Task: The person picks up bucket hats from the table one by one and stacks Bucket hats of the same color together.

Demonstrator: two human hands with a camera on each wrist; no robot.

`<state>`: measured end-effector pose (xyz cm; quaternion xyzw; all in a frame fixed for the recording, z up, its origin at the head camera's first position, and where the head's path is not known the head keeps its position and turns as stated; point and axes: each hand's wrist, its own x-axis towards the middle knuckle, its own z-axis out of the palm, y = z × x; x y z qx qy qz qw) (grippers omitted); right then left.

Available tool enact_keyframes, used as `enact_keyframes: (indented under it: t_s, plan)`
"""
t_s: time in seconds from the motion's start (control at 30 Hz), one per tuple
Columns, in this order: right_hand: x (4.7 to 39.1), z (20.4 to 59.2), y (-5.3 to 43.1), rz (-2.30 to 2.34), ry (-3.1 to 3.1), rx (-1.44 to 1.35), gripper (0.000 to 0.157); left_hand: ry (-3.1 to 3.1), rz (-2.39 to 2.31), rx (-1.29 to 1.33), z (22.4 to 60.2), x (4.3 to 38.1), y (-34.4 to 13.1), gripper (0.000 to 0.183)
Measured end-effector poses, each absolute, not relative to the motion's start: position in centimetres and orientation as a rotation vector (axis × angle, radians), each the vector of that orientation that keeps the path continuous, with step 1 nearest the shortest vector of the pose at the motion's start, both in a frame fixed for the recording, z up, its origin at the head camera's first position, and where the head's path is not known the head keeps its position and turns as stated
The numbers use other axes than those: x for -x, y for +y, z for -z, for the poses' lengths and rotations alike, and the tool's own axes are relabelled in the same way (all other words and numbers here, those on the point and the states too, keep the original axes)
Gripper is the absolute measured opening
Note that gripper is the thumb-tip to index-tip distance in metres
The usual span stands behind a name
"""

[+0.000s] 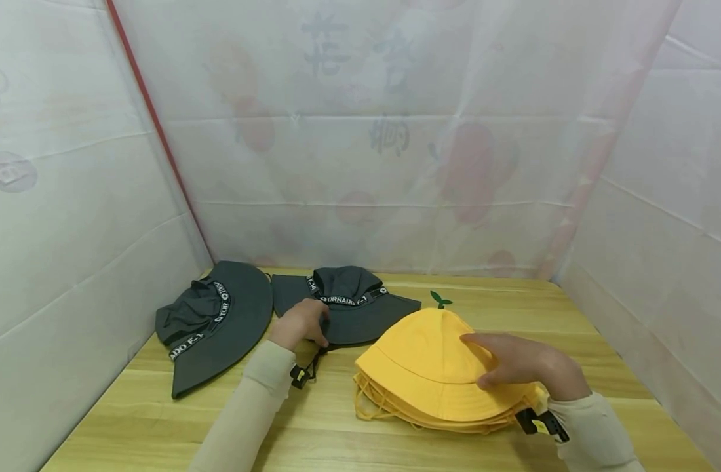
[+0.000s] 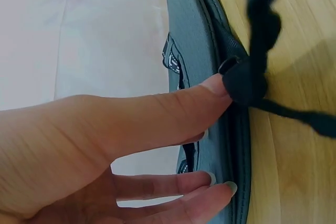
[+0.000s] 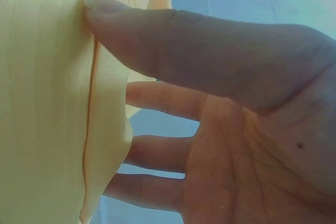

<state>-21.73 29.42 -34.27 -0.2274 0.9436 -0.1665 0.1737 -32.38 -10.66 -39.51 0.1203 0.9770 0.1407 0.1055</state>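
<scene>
A dark grey bucket hat with a white-lettered band lies at the back middle of the table. My left hand touches its brim near the front left edge. In the left wrist view the thumb meets the brim edge beside a black cord stopper, and fingertips rest lower along the brim. A stack of yellow bucket hats sits at the right, a green sprout on top. My right hand rests against the top hat's right side, fingers spread over the crown and thumb toward the brim.
Another dark grey bucket hat lies tilted at the left, beside the left wall. Yellow cords hang out under the stack. White sheeting encloses the wooden table at the back and both sides.
</scene>
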Motion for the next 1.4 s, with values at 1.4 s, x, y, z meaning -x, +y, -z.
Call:
enact_keyframes:
  t_s: [1.4]
  plan:
    - [20.9,34.2,29.2,0.510,2.666,0.656,0.086,2.848,-0.401,-0.242,35.0,28.4,-25.2,0.068]
